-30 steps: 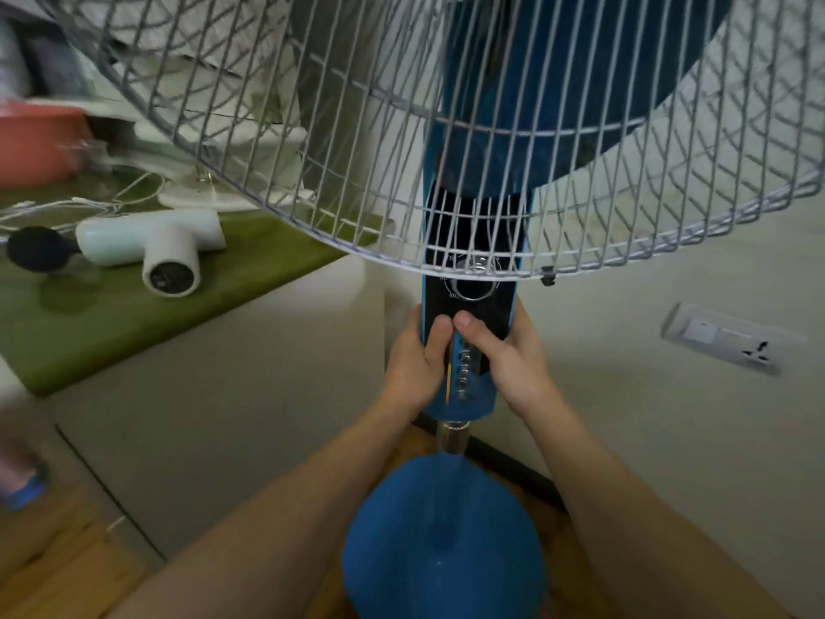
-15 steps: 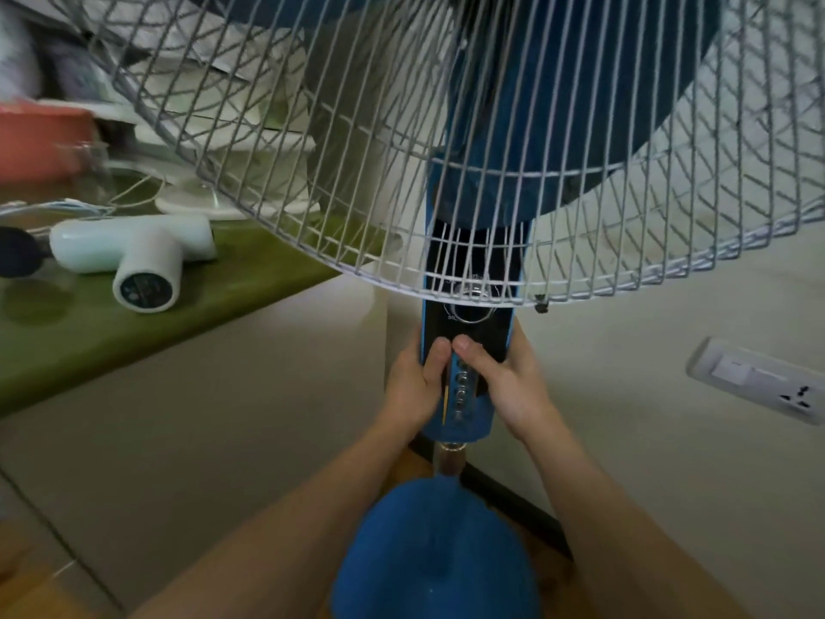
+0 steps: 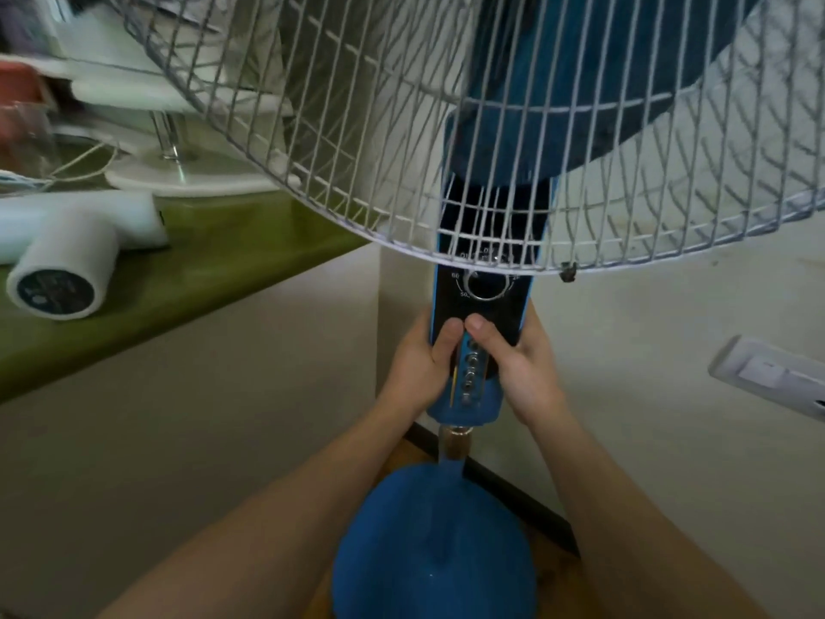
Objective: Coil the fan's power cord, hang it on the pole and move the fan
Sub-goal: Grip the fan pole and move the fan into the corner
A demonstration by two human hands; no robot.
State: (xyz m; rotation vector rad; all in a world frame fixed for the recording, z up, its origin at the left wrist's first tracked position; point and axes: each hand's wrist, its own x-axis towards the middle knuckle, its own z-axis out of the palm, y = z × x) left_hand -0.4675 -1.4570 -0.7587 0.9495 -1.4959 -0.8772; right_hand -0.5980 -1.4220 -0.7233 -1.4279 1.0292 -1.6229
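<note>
Both hands grip one fan [image 3: 482, 127] by its control column [image 3: 480, 346]: the left hand [image 3: 422, 364] wraps the column's left edge with its thumb laid on the black face, and the right hand [image 3: 522, 364] wraps the right edge, its thumb tip meeting the left thumb just beside a vertical row of small buttons. Fingers of both hands curl round behind the column, out of sight. One round dial [image 3: 486, 283] sits above the thumbs on the black panel. The fan stands upright close to a pale wall, its grey wire guard [image 3: 357, 149] filling the upper view with blue blades behind it. Below the column a short metal pole [image 3: 453, 444] runs down to one round blue base [image 3: 433, 547] on the wooden floor. One white handheld device [image 3: 67, 256] lies on the green tabletop [image 3: 214, 270] at left, and one wall socket [image 3: 772, 377] shows at right.
</note>
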